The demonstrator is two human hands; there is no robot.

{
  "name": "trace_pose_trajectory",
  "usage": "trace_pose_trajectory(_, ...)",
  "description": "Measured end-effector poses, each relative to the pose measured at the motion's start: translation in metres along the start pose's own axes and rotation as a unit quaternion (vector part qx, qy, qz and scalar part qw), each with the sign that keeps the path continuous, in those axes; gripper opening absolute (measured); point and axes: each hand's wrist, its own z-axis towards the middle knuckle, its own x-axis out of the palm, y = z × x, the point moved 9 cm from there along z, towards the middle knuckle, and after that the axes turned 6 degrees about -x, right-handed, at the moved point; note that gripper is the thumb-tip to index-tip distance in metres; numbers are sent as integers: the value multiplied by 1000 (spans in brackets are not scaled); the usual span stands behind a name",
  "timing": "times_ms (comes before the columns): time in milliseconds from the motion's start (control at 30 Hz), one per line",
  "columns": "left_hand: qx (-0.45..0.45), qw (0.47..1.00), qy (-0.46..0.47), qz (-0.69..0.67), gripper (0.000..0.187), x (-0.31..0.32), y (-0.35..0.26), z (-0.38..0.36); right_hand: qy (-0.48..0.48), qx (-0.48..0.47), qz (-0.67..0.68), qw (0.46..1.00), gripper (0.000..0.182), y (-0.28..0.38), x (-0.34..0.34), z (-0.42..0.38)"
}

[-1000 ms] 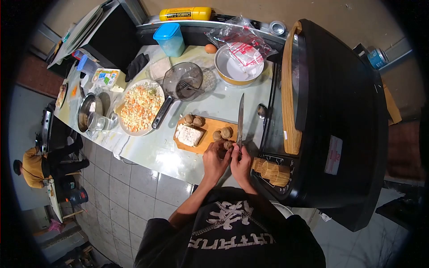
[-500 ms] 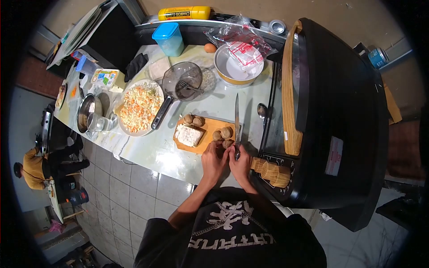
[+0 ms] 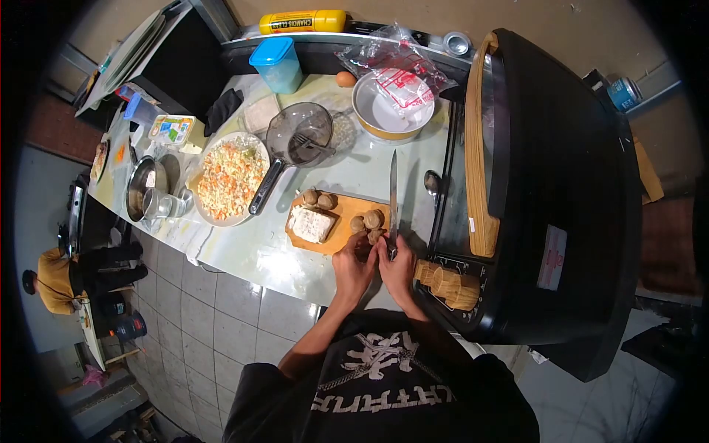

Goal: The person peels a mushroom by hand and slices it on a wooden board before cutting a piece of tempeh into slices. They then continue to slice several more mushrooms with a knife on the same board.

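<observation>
My left hand (image 3: pixel 354 263) is closed at the lower edge of a wooden cutting board (image 3: pixel 343 235), its fingertips on a small brown mushroom (image 3: pixel 375 235). Close beside it, my right hand (image 3: pixel 397 264) is wrapped round the handle of a knife (image 3: pixel 394 184). The blade points away from me along the board's right edge. Two more mushrooms (image 3: pixel 372 218) sit just beyond my left fingertips. At the board's left end lie a crumbly white block (image 3: pixel 311 224) and other mushrooms (image 3: pixel 317 198). My fingers partly hide the held mushroom and the knife handle.
Left of the board are a plate of diced vegetables (image 3: pixel 230 181) and a dark strainer (image 3: pixel 299 133) with a fork. A bowl (image 3: pixel 393 103) with plastic stands behind. A spoon (image 3: pixel 433 183) and a large black appliance (image 3: pixel 561 192) are right. A person (image 3: pixel 59 280) is far left.
The mushroom at my left fingertips appears to have shifted very slightly. Both hands and the knife stay in nearly the same place; the whole view has moved a little.
</observation>
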Motion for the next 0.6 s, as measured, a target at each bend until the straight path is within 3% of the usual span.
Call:
trace_pose_trajectory(100, -9, 999, -14, -33, 22, -2, 2, 0, -13, -16, 14, 1000, 21, 1, -2, 1)
trace_pose_trajectory(367, 62, 996, -30, 53, 26, -7, -7, -5, -21, -25, -5, 999, 15, 1, -3, -2)
trace_pose_trajectory(600, 46, 996, -28, 68, 29, -4, 3, -8, -9, -24, 13, 1000, 15, 6, -4, -2)
